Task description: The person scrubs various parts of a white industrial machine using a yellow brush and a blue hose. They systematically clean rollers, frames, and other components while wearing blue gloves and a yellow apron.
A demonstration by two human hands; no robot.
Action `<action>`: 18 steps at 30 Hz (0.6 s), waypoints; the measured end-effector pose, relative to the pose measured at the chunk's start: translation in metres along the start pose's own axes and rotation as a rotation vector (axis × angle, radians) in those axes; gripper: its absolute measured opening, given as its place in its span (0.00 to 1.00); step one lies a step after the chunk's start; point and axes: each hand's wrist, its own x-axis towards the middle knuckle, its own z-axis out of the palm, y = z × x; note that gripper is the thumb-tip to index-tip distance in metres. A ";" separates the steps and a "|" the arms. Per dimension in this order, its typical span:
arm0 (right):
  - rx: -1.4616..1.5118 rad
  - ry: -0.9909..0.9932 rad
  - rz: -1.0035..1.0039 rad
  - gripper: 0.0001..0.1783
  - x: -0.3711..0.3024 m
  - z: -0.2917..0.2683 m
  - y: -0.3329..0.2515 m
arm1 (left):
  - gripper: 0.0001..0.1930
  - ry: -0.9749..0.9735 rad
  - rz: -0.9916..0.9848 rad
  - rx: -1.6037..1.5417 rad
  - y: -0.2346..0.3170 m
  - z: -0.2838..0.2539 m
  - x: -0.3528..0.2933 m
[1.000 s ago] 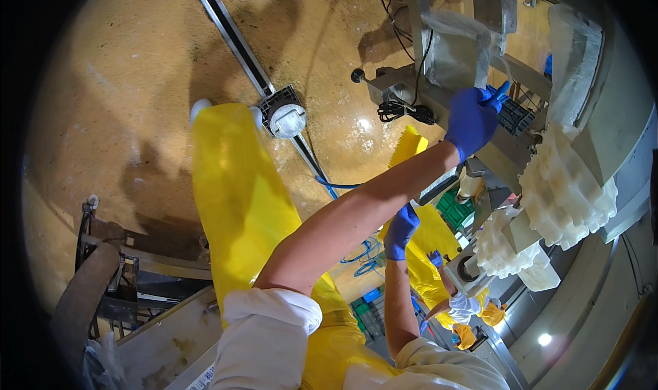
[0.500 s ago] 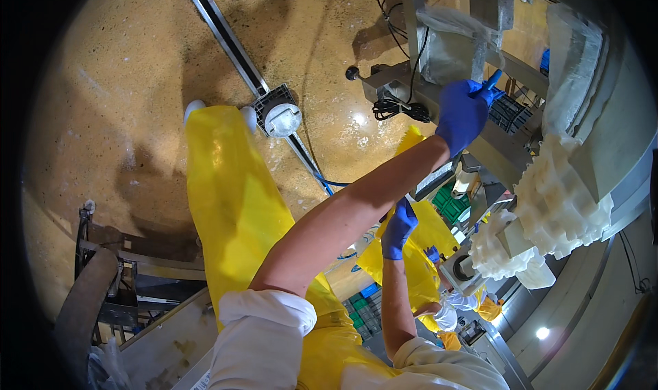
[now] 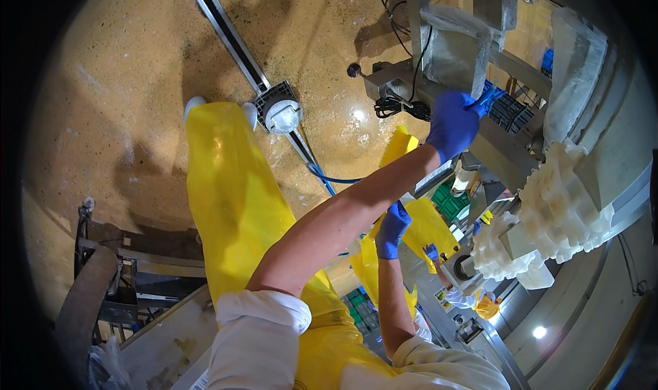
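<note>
My left hand [image 3: 454, 126], in a dark-blue glove, reaches out to the upper right beside a steel machine frame. Its fingers are closed, and a bright-blue narrow thing [image 3: 488, 98] sticks out past them; its kind is unclear. Lower down, my right hand [image 3: 393, 231], gloved in the same blue, is closed in a fist. What it grips is hidden. A yellow piece with a ridged edge [image 3: 399, 145] shows beyond my left forearm, and I cannot tell whether my right hand holds it. A blue hose [image 3: 336, 179] passes behind that forearm.
White wavy rollers [image 3: 569, 195] and steel parts stand at the right. A coiled black cable [image 3: 403, 109] hangs on the frame. A floor drain [image 3: 281, 116] lies in a metal channel. A co-worker's blue-gloved hand [image 3: 431, 252] and green crates [image 3: 449, 201] are farther off.
My left hand has drawn slightly left and down, with the bright-blue thing. My right hand has shifted a little left. The ridged yellow piece shows more fully, and the co-worker has moved.
</note>
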 end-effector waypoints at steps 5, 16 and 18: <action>-0.005 -0.032 0.090 0.13 -0.016 0.013 -0.021 | 0.07 -0.006 -0.005 0.145 -0.019 -0.011 -0.014; -0.120 -0.115 0.067 0.12 -0.012 0.004 0.003 | 0.10 0.108 -0.016 0.169 -0.041 -0.036 -0.017; -0.160 -0.138 0.063 0.13 -0.012 0.007 0.006 | 0.11 0.123 0.003 0.209 -0.048 -0.041 -0.020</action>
